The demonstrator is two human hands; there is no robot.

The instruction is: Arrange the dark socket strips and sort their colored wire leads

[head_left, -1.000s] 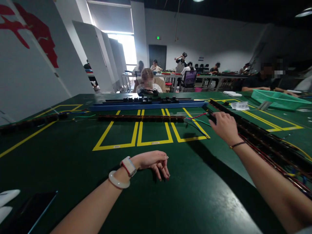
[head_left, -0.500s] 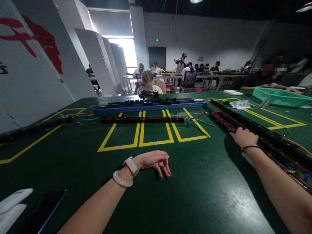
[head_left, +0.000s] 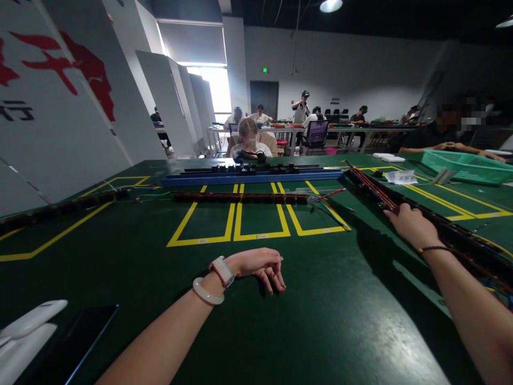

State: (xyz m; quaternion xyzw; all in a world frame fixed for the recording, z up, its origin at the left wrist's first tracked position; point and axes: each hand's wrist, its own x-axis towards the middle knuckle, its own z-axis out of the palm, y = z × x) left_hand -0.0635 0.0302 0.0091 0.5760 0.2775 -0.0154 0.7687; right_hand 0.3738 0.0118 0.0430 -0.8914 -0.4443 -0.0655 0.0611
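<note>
My left hand (head_left: 260,267) rests on the green table (head_left: 304,321), wrist bent and fingers loosely apart, holding nothing. On the right, my right hand (head_left: 412,224) is closed round a black wire harness (head_left: 372,187) with red wires, which is lifted a little and casts a shadow on the table. A long black strip (head_left: 460,232) lies beside and under it. In front of my left hand, another dark harness (head_left: 240,198) lies across yellow tape frames (head_left: 262,235), its red, green and blue wire ends spread to the right.
Behind the frames lies a blue rail (head_left: 256,176) with black parts. A green basket (head_left: 467,167) stands far right near a seated person. Another harness (head_left: 60,206) is at left. A phone (head_left: 76,342) and white objects (head_left: 32,331) lie near left. A person sits across the table.
My right hand has moved slightly up with the harness, which now stands higher beside the long strip. The view has shifted a little. My left hand stays in the same pose.
</note>
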